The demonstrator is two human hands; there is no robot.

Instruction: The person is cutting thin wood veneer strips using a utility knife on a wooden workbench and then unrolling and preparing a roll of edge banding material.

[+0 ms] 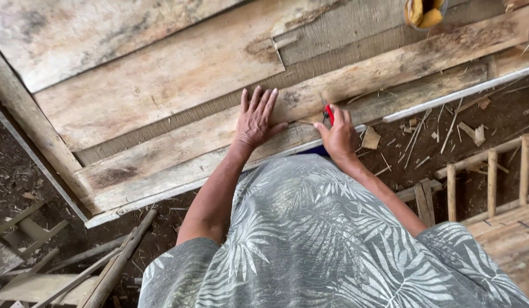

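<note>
My left hand (256, 118) lies flat, fingers spread, on a long weathered wooden plank (179, 151). My right hand (338, 134) grips a small red-handled tool (329, 112), its tip set against the same plank just right of my left hand. The tool's working end is mostly hidden by my fingers. Both arms reach out over my grey leaf-patterned shirt (321, 239).
Wide rough boards (150, 74) make up the work surface above the plank. A container with yellow pieces (424, 12) sits at the top right. Wood chips and scraps (435, 131) litter the dirt ground. A bamboo slat frame (492, 182) stands at right, loose sticks (76, 268) at lower left.
</note>
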